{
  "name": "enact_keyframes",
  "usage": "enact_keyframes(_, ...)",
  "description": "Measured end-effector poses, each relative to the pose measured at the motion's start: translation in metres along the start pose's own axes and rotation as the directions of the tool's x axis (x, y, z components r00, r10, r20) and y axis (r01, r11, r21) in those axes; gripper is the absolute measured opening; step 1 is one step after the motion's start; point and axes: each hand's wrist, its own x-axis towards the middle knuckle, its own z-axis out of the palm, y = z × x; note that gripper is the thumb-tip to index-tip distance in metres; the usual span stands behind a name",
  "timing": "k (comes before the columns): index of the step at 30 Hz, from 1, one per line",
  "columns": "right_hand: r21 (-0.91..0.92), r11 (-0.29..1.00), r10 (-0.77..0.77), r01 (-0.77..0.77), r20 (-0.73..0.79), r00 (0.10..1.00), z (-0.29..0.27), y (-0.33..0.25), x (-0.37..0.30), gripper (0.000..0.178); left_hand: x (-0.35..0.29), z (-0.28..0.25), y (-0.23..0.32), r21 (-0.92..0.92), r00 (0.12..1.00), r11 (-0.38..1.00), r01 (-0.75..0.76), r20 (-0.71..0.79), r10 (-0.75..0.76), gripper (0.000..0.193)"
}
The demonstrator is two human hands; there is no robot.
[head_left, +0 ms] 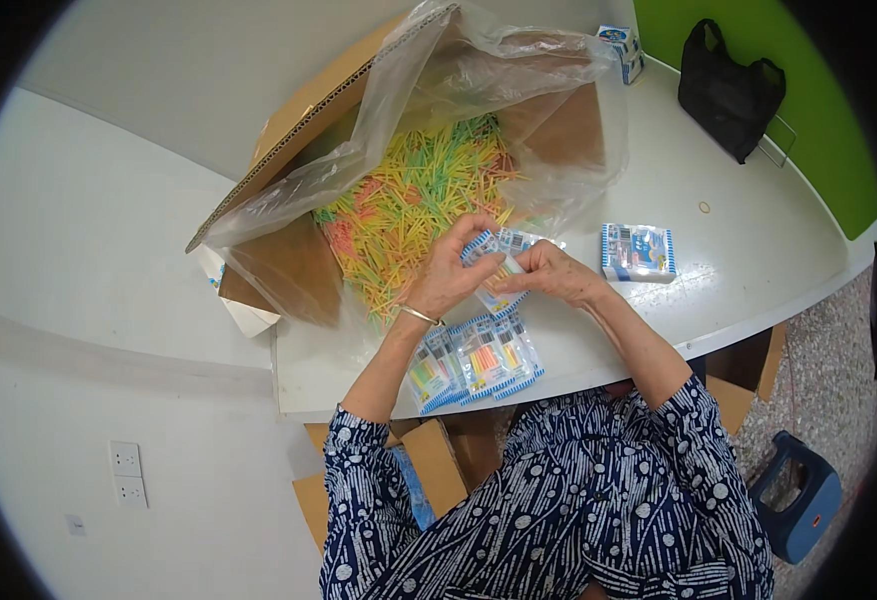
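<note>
My left hand (446, 275) and my right hand (561, 277) are both closed on a small clear plastic packet (504, 296) with blue-and-white striped ends. Coloured sticks show inside it, partly hidden by my fingers. Just beyond it lies another striped packet, mostly covered by my hands. Several filled packets (480, 358) overlap along the table's near edge, below my wrists. Behind my left hand, an open cardboard box (570, 125) lined with a clear plastic bag (383, 95) holds a heap of thin yellow, green and pink sticks (413, 195).
A stack of striped packets (638, 253) stands right on the white table (728, 255). Farther back are another packet bundle (621, 50), a black bag (728, 88) and a rubber band (704, 208). Cardboard boxes (428, 460) sit below the table; a blue plastic stool (798, 500) is at lower right.
</note>
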Motion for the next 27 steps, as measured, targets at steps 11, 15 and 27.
enact_keyframes(11, -0.025, 0.999, 0.026, -0.025, 0.042, 0.999, 0.016, -0.001, -0.009, 0.026, -0.005, -0.008, -0.006, -0.063, 0.989, 0.998, 0.028, 0.147, -0.019, 0.034)
enact_keyframes(15, 0.001, 0.999, 0.046, -0.047, 0.065, 0.997, 0.024, 0.002, -0.019, 0.031, -0.012, -0.01, -0.002, -0.088, 0.973, 0.992, 0.09, 0.222, -0.068, 0.034)
enact_keyframes(27, -0.892, 0.243, -0.605, -0.382, -0.447, 0.659, -0.068, -0.016, -0.104, 0.033, -0.074, -0.031, -0.041, 0.486, 0.892, 0.87, -0.087, 0.426, -0.148, 0.048)
